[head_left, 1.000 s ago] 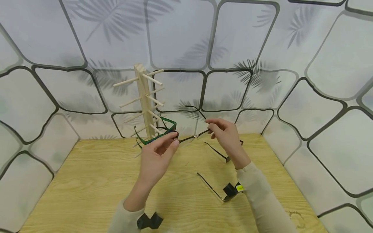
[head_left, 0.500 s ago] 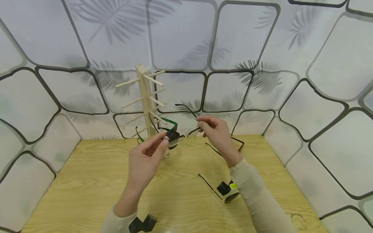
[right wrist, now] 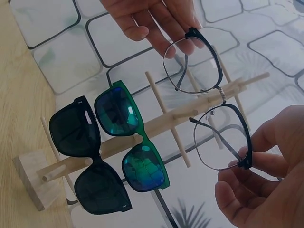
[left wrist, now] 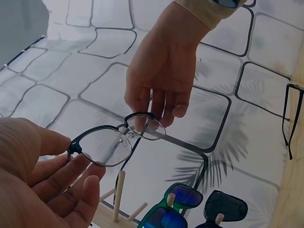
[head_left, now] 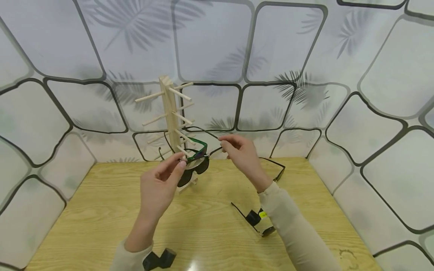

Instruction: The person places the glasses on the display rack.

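Patterned wall; clear-lensed glasses, pinched by fingers of left hand and right hand, now nearer the rack beyond: within reach, we judge; contact unclear.

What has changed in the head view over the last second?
The left hand and right hand have carried the clear glasses to the person's left, towards the wooden stand; neither let go. The dark sunglasses now show more fully. The green sunglasses stayed on the stand, and the near pair of glasses on the table.
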A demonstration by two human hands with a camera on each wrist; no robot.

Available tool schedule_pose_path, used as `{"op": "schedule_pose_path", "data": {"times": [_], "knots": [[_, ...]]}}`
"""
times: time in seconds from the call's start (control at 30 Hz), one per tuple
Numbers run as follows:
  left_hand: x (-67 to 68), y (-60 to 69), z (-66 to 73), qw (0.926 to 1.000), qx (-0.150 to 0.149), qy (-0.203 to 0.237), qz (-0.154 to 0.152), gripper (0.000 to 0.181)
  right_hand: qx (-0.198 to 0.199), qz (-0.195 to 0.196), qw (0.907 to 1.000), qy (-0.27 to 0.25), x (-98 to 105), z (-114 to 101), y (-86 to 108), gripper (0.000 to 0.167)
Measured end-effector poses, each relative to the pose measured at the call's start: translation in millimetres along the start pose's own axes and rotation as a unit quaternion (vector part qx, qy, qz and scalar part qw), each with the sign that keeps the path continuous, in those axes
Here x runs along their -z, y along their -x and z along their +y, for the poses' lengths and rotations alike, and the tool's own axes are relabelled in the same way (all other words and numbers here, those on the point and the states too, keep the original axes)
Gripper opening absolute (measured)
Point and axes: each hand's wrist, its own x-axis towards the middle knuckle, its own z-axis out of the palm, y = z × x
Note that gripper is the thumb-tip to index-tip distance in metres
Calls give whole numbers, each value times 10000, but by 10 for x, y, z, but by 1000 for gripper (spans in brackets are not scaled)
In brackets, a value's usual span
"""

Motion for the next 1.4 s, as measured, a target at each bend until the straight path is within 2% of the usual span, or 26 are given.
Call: {"op": "schedule_pose_path", "data": {"times": [0.2,0.37,0.6,0.93,1.4], "knots": [[49,-38,2,9999,53,122,85,26,87,-77,9999,98,-48,-26,-25,32],[96,-91,-5,9998,62,8,185,25,184,-95,9995,230,-91,-49,-53,33],[162,-144,-5,9991,389,-46,188,27,367,-112,9986,352,-141,-79,-92,34],[214,-229,5,9968,756,243,19,29,186,-164,9992,303,-170,-119,-168,34],[250,-306,-3,9932,1153,158,-8,33,84,-210,9992,323,-227,-153,-257,36]]}}
